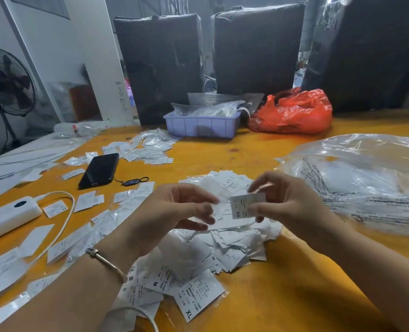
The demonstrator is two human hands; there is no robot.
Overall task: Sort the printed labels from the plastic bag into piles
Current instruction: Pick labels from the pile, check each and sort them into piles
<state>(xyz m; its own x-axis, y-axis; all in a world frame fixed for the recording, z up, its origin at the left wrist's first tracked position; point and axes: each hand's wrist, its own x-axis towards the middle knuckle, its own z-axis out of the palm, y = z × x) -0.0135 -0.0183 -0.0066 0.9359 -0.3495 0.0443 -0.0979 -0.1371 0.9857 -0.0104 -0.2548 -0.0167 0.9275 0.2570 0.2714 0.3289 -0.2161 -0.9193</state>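
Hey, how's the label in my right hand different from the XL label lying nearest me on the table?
The held label is pinched upright in the right hand above the pile and reads XS. The XL label lies flat on the table, untouched, and looks larger, being closer to the camera. Both are white with black print.

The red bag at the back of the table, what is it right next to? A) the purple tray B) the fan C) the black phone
A: the red bag sits just beside the purple tray at the far edge of the table, while the black phone lies nearer and further left.
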